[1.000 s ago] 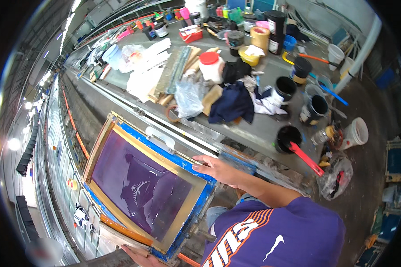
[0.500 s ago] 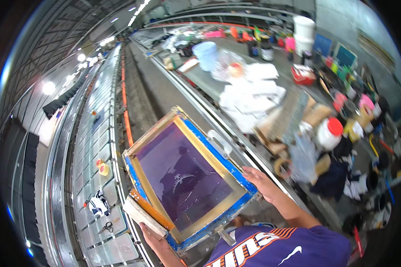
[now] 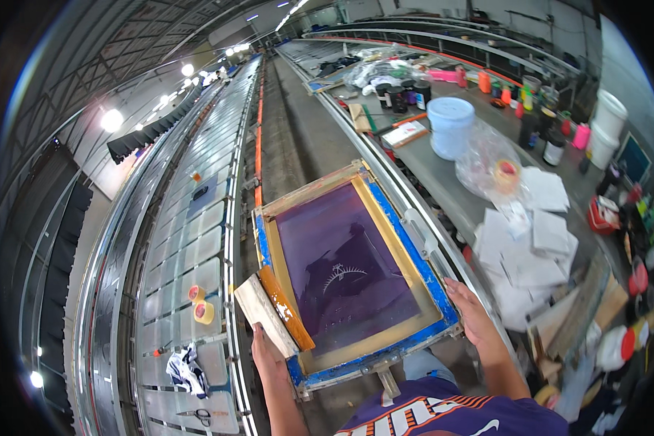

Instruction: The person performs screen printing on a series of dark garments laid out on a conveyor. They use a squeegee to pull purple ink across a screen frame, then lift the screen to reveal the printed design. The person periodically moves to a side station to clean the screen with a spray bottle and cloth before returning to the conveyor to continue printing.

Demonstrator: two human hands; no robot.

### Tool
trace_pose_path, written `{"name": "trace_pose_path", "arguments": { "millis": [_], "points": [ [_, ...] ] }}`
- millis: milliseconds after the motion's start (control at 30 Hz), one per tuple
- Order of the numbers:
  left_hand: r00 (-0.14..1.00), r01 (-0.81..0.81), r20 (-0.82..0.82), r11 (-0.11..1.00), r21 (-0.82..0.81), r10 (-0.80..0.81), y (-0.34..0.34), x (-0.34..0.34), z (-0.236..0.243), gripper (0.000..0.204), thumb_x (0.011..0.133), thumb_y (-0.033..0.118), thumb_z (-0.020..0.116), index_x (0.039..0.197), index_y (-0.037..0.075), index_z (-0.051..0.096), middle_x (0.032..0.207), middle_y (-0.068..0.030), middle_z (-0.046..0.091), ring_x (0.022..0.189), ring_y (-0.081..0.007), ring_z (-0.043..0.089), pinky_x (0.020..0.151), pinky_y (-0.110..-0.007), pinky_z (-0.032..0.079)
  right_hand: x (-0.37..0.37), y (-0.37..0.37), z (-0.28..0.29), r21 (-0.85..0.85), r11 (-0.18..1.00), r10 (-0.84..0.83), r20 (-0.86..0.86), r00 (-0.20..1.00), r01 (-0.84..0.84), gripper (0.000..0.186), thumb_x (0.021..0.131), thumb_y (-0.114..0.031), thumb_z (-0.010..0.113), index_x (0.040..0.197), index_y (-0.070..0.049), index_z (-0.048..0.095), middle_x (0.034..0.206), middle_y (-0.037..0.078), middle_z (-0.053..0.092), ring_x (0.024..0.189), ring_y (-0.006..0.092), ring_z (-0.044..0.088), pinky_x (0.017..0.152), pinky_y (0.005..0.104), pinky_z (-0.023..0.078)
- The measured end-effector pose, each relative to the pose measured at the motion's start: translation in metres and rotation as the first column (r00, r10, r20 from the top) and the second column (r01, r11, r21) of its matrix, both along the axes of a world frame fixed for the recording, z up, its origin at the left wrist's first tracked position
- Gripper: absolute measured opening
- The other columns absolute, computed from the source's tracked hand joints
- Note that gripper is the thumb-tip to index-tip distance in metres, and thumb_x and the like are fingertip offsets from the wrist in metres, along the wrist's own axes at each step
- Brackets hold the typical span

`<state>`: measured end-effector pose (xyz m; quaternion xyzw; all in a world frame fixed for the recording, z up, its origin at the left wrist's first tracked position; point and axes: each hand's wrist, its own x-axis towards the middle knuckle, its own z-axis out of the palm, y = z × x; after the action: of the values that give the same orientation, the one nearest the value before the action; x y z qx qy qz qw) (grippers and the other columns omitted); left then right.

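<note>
Gripping the screen frame (image 3: 430, 280) beside the cluttered table (image 3: 436, 178), your right hand (image 3: 472, 316) has fingers closed on one edge; your left hand (image 3: 267, 360) meets the squeegee (image 3: 287, 311) opposite, its hold too hidden to judge. A tilt could send the squeegee sliding off.

Pale blue bucket (image 3: 449, 132) beside crumpled clear plastic (image 3: 481, 161)

Free gap (image 3: 298, 120) btwn tbls (image 3: 432, 178), screen (image 3: 341, 251) blocking near end, bucket (image 3: 450, 129) obstructing R

Screen-printing workshop: framed mesh screen (image 3: 327, 232); long row of flat plates (image 3: 202, 249); bottles (image 3: 484, 81) near worktop (image 3: 430, 173) far edge.
</note>
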<state>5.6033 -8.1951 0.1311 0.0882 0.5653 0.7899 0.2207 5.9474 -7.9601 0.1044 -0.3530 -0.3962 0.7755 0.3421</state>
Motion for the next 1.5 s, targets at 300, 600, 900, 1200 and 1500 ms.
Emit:
{"name": "trace_pose_path", "arguments": {
  "millis": [300,600,900,1200,1500],
  "points": [
    [0.972,-0.232,-0.027,0.973,-0.02,0.231,0.159,-0.123,0.05,0.056,0.1,0.041,0.058,0.133,-0.004,0.051,0.126,-0.014,0.061,0.114,-0.0241,0.062,0.096,-0.038,0.05,-0.177,0.209,0.021,0.035,0.988,0.152,0.031,0.988,-0.153,0.049,0.103,-0.029,0.055,0.141,0.002,0.049,0.136,0.009,0.057,0.127,0.0162,0.05,0.108,0.029,0.036],
    [0.941,-0.328,-0.044,0.938,0.11,0.334,0.253,-0.276,0.022,0.047,0.103,0.035,0.054,0.13,-0.003,0.053,0.124,-0.0113,0.061,0.113,-0.0209,0.062,0.096,-0.036,0.051,-0.398,0.367,0.019,0.081,0.933,0.351,0.024,0.936,-0.351,0.048,0.102,-0.031,0.057,0.139,-0.001,0.052,0.133,0.007,0.059,0.123,0.0152,0.053,0.106,0.0297,0.039],
    [0.96,-0.28,0.049,0.957,0.076,0.277,0.405,-0.469,0.025,0.041,0.103,0.033,0.055,0.125,-0.001,0.059,0.116,-0.008,0.066,0.104,-0.0158,0.065,0.09,-0.031,0.051,-0.569,0.502,0.031,0.116,0.944,0.305,0.064,0.95,-0.31,0.049,0.102,-0.032,0.058,0.138,0.0,0.053,0.133,0.007,0.059,0.125,0.016,0.051,0.109,0.0314,0.035],
    [0.988,-0.117,0.1,0.993,0.02,0.114,0.57,-0.642,0.01,0.042,0.102,0.033,0.057,0.129,0.002,0.057,0.12,-0.0074,0.066,0.108,-0.0179,0.065,0.092,-0.034,0.052,-0.684,0.61,0.01,0.019,0.994,0.105,0.101,0.989,-0.107,0.047,0.103,-0.032,0.054,0.139,-0.001,0.054,0.132,0.007,0.061,0.124,0.0169,0.053,0.108,0.0318,0.036],
    [0.97,-0.24,-0.034,0.971,0.015,0.241,0.735,-0.848,-0.015,0.05,0.1,0.035,0.059,0.134,-0.001,0.053,0.127,-0.0106,0.062,0.116,-0.0231,0.061,0.099,-0.038,0.049,-0.889,0.799,0.008,0.013,0.994,0.105,-0.049,0.993,-0.104,0.043,0.102,-0.024,0.056,0.136,0.002,0.054,0.129,0.008,0.062,0.12,0.0148,0.056,0.103,0.0281,0.042]
  ]
}}
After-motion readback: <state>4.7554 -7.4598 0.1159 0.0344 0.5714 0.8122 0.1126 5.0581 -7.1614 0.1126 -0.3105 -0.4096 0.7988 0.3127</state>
